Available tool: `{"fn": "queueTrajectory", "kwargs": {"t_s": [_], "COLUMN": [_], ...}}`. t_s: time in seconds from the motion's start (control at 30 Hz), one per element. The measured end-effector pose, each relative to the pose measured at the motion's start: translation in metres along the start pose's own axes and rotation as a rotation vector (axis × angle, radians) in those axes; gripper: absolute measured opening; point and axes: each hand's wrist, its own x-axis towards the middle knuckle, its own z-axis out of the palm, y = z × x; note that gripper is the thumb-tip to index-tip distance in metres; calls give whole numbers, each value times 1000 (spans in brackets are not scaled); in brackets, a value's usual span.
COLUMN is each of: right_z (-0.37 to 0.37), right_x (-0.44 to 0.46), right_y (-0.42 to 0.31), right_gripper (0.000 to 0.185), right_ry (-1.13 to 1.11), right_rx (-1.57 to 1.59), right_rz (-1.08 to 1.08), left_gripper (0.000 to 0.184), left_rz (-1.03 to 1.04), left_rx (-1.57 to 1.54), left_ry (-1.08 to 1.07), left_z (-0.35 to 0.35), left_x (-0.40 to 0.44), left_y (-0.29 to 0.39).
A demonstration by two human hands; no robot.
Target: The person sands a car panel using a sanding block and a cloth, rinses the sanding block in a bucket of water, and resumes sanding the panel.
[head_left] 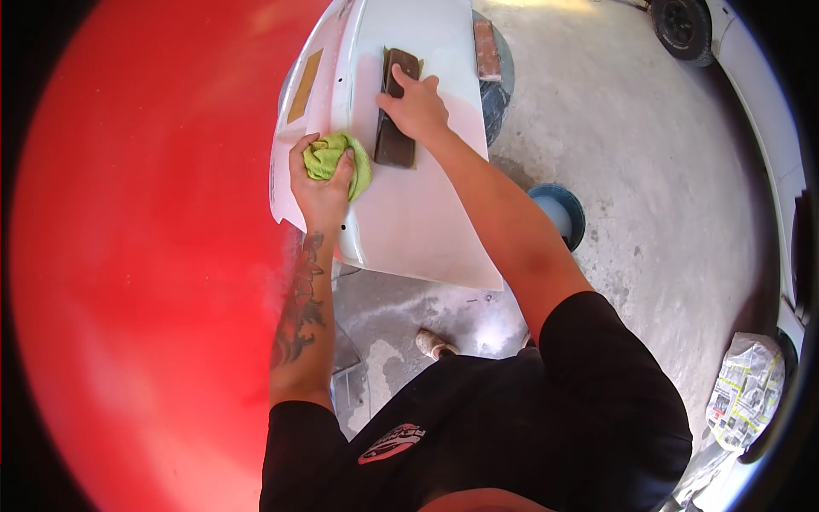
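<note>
My left hand [322, 194] is closed around a bunched yellow-green cloth [328, 154], which rests against the raised edge of a white car panel [426, 230]. On the panel's flat face lies a long dark sanding block [395, 145], with yellowish sandpaper showing along its edges. My right hand [418, 109] grips the block from above and the right, thumb and index finger laid over its top. Pale pink patches show on the white paint around both hands. The block's underside is hidden.
A reddish block [487, 51] sits at the panel's far right edge, on a dark rounded support [499, 107]. A bucket of cloudy liquid [559, 218] stands on the concrete floor. A large red surface [145, 256] fills the left; a paper-covered wheel [746, 392] is at right.
</note>
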Motion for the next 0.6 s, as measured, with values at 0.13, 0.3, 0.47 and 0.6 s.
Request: {"fn": "queueTrajectory", "kwargs": {"t_s": [0.13,0.3,0.47,0.6], "right_z": [12,14,-4,3], "right_x": [-110,-130,14,-52], "right_y": [65,74,-29,20], "right_gripper": [76,78,77,77], "right_ry": [19,16,-38,-62], "right_rx": [5,-15,1,25], "right_rz": [-110,-134,-53,-105], "left_gripper": [48,44,42,41], "left_rz": [-7,-25,-70,-81], "left_rx": [-22,-89,-119,-128], "left_ry": [32,68,117,124], "left_z": [0,6,6,7], "left_x": [-1,0,2,4], "left_y": [5,-5,-6,-13]}}
